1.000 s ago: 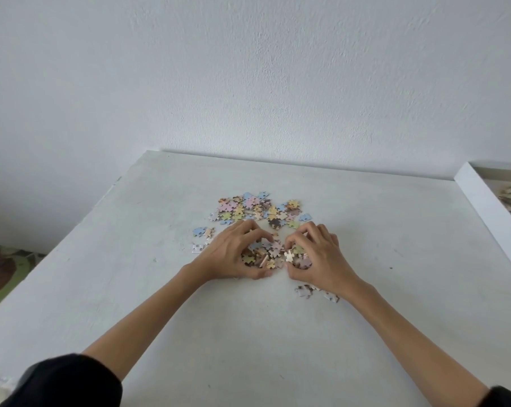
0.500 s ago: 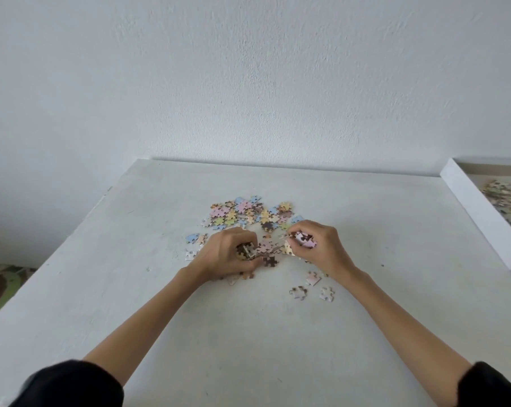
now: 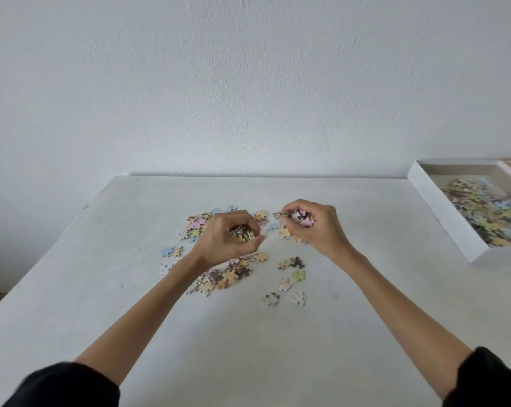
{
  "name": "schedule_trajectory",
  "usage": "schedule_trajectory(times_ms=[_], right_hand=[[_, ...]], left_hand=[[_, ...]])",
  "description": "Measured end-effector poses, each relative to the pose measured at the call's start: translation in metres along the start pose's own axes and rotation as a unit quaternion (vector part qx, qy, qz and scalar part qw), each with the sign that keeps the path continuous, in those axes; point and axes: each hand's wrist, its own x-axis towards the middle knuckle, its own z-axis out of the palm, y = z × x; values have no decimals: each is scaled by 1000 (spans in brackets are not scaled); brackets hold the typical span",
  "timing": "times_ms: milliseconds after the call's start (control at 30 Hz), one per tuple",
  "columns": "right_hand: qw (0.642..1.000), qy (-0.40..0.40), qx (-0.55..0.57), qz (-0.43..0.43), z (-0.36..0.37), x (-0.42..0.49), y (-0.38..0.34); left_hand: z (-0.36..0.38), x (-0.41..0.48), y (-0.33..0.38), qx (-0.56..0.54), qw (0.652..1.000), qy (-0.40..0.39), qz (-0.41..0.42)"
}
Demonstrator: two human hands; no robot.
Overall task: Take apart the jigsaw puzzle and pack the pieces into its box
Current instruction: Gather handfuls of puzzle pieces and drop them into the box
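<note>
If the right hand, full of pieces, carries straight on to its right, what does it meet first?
Bare white tabletop, then probably the near white wall of the open puzzle box already holding loose pieces. The right hand looks raised, though its height against the wall is unclear.

Box (image 3: 442, 211) cut off at right edge; piece prints too small to read (both sleeves (image 3: 69, 386) cropped below).

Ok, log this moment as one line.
left hand: shut on puzzle pieces | right hand: shut on puzzle pieces | loose pieces: on table | box: partly filled
</note>
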Motion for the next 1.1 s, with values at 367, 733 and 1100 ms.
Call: schedule_trajectory(times_ms=[367,733,1100], right_hand=[[997,82,-9,1,-116,8,14],[988,124,-87,11,-271,-14,76],[978,135,-141,79,-372,-26,154]], left_hand=[[69,79,70,-15,998,-4,57],[195,170,143,-60,995,-26,71],[322,245,180,-67,987,-105,105]])
